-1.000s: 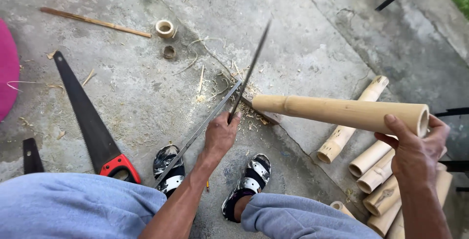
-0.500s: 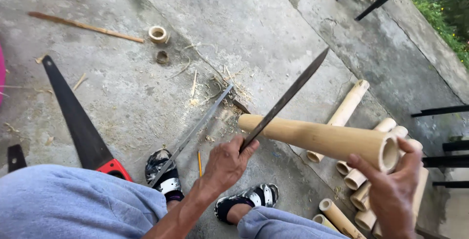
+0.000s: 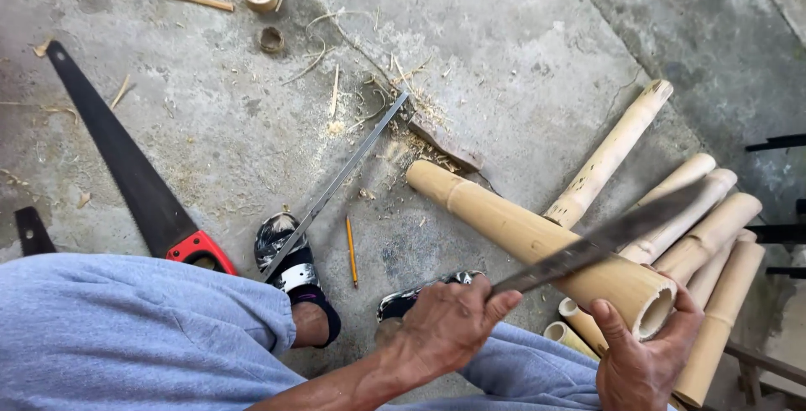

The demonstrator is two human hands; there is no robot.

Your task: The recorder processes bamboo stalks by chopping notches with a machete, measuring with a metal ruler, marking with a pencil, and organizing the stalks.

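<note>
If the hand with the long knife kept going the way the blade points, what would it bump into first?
The left hand holds a long dark metal blade pointing right, across the thick tan bamboo pole. Going on, it would probably meet the pile of pale bamboo pieces first, though depth is unclear.

left hand (image 3: 449,323) grips long blade (image 3: 604,239) | right hand (image 3: 642,361) holds bamboo pole (image 3: 537,239) end | handsaw (image 3: 126,163) on concrete
</note>
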